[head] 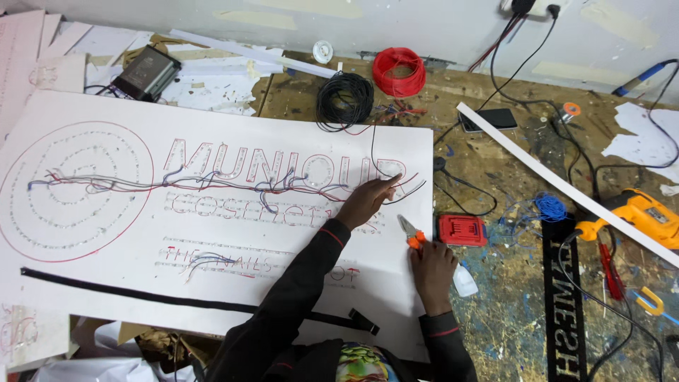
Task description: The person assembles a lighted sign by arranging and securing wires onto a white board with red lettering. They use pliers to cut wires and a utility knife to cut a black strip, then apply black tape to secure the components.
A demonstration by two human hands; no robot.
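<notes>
A large white sign board (127, 283) lies flat on the workbench, with outlined letters, a ring pattern at its left and thin red, blue and black wires (212, 185) running across it. My left hand (368, 199) reaches over the board, its fingers pressing the wires near the right end of the top row of letters. My right hand (433, 267) rests at the board's right edge, gripping orange-handled pliers (410, 232) whose jaws point up and left. A black wire runs from the left fingers up toward the coil.
A black wire coil (344, 99) and a red wire coil (399, 71) lie behind the board. A red battery pack (462, 230), a long white strip (566, 185), an orange drill (640, 212), a phone (489, 119) and a black box (145, 72) lie around.
</notes>
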